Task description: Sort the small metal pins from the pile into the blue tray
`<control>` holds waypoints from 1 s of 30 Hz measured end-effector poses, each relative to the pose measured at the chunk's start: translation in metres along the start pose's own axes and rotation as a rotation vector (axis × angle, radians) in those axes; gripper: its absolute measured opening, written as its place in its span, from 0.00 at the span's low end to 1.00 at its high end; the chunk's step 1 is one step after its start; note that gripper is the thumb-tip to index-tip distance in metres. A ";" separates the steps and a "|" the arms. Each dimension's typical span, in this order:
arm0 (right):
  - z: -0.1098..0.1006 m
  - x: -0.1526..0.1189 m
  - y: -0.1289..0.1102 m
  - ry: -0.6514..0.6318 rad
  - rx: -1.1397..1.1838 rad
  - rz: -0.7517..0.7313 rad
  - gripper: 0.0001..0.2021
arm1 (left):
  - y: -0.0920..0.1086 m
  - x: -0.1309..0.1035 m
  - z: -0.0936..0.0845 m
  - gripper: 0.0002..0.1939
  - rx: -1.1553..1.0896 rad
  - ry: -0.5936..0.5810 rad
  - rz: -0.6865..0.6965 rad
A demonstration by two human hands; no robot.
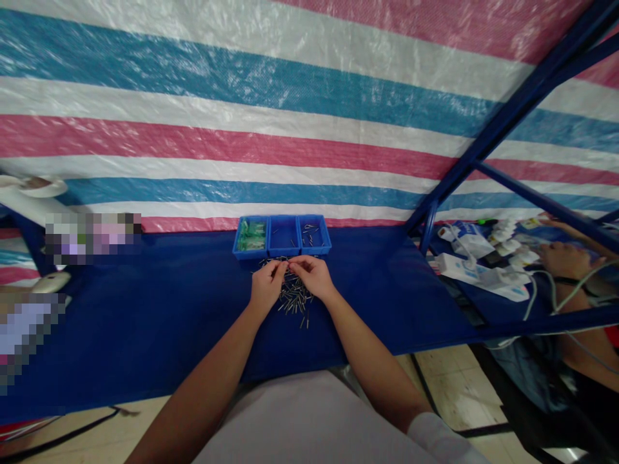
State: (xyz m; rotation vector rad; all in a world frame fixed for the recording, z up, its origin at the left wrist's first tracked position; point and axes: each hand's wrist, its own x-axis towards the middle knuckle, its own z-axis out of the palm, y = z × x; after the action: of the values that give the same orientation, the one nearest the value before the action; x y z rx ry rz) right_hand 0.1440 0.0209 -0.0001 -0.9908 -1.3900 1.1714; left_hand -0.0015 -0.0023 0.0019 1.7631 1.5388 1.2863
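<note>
Since the pins (pixel 294 300) lie near the bins (pixel 284 234), seemingly for easy reach, we hold left hand (pixel 265 282) and right hand (pixel 315 276) close, fingers together, contents unclear.

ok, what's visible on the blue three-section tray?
Blue tray, plastic-looking, upright on the dark blue table before the striped sheet. Left section: greenish contents; middle: mostly bare; right: scattered slim pieces. Loose metallic pieces lie in front. Hands near, contact unclear. Can't tell if sections are joined.
</note>
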 end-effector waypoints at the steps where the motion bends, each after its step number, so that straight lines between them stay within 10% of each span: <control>1: 0.000 0.001 0.000 0.014 -0.005 0.002 0.10 | 0.000 0.000 0.000 0.16 -0.016 0.015 0.003; 30: -0.002 0.002 -0.002 0.043 0.002 0.012 0.11 | 0.000 0.000 0.001 0.14 -0.057 0.013 -0.011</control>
State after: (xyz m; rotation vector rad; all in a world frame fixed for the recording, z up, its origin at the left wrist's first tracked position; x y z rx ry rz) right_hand 0.1459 0.0224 0.0023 -1.0191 -1.3500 1.1535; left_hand -0.0010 -0.0019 0.0016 1.7120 1.5012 1.3265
